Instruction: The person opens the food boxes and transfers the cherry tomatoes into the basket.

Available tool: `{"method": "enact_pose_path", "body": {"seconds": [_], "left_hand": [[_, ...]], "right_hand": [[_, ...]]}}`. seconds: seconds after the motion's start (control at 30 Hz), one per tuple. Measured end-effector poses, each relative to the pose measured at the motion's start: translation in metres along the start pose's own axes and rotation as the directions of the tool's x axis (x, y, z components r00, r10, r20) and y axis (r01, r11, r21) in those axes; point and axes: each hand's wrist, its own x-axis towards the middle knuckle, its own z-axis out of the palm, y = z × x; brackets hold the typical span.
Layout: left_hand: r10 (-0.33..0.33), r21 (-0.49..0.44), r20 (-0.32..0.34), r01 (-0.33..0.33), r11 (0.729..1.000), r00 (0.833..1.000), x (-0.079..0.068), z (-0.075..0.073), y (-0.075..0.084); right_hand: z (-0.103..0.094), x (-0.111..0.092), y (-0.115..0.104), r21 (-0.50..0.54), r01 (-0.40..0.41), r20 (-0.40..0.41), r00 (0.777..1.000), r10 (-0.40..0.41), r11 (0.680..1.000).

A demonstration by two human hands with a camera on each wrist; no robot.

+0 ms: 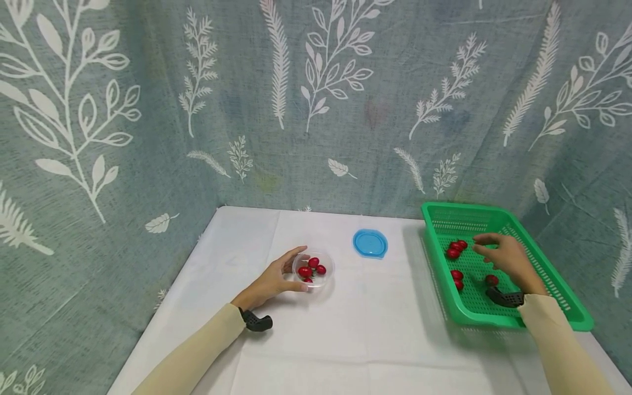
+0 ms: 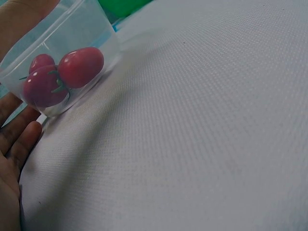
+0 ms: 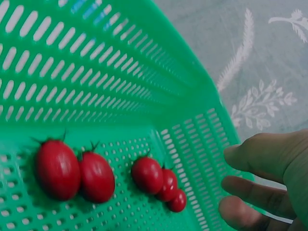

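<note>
My left hand (image 1: 269, 282) holds a small clear plastic container (image 1: 326, 277) standing on the white cloth, thumb on the near side and fingers on the far side. Several red cherry tomatoes (image 1: 305, 271) lie inside it; in the left wrist view some tomatoes (image 2: 81, 67) show green stems through the wall. Over a green basket (image 1: 446, 304) hovers my right hand (image 1: 508, 260), its fingers apart with nothing between them. Below and beside it, more tomatoes (image 1: 453, 253) rest on the basket floor. From the right wrist, tomatoes (image 3: 57, 169) appear in two groups, left of the fingers.
A blue lid (image 1: 370, 243) lies on the white tablecloth (image 1: 365, 329) between the container and the basket. Behind the table hangs a grey-green curtain (image 1: 306, 153) with white leaf patterns, which also runs along the left and right sides.
</note>
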Motion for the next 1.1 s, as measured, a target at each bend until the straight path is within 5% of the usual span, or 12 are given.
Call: {"method": "enact_pose_path", "body": {"seconds": [1.1], "left_hand": [[-0.019, 0.001, -0.002, 0.019, 1.0, 1.0, -0.001, 0.0, 0.002]], "right_hand": [[0.056, 0.023, -0.103, 0.077, 0.176, 0.07, 0.981, -0.182, 0.981]]}}
